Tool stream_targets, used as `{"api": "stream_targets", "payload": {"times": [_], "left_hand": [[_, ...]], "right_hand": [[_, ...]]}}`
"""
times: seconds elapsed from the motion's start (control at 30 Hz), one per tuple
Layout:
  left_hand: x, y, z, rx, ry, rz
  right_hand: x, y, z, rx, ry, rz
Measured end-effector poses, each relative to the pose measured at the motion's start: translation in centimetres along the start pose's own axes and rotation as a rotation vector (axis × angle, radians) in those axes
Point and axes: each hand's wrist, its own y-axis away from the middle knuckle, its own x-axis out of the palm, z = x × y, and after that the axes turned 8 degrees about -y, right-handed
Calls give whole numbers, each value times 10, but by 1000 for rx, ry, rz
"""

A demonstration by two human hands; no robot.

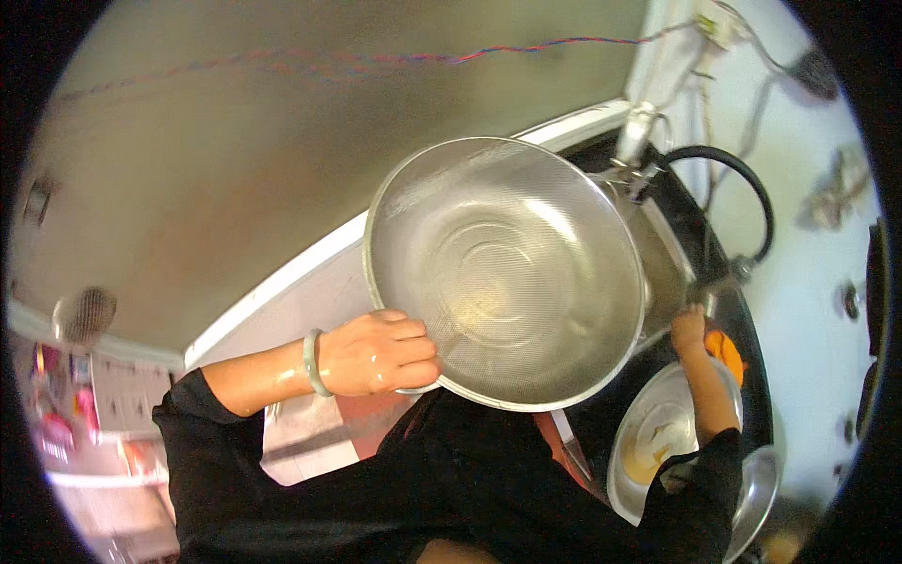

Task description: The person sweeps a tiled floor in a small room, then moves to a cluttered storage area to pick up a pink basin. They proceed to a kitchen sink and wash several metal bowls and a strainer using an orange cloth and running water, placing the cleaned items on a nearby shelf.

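A large round metal wok (507,275) with a fine textured inner surface is held tilted in front of me, over the edge of a sink (652,261). My left hand (384,352), wet and wearing a pale green bangle, is closed on the wok's near-left rim, where a loop handle shows beneath the fingers. To the right, my right hand (689,330) reaches up to a faucet (712,290) with a curved black hose. Blur hides whether its fingers grip the faucet or only touch it. The wok's inside shows no food.
Under my right forearm is a metal bowl (620,469) holding yellowish liquid and orange scraps. An orange item (726,356) lies beside it on the black counter (754,395). Another metal bowl (757,493) stands lower right. A twisted red-and-blue wire (507,49) crosses above.
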Motion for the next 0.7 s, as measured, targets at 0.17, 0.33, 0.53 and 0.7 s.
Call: {"api": "stream_targets", "payload": {"times": [0.17,0.33,0.53,0.7], "left_hand": [[-10,38,-57,-188,-50,-11],[-1,87,-113,-377,-52,-60],[26,170,-230,-706,-87,-65],[32,217,-358,-969,-42,-213]], "right_hand": [[6,-28,-17,-18,-50,100],[9,-31,-69,120,-509,-266],[-133,15,93,-423,-767,-417],[-285,217,289,-1493,-868,-490]]}}
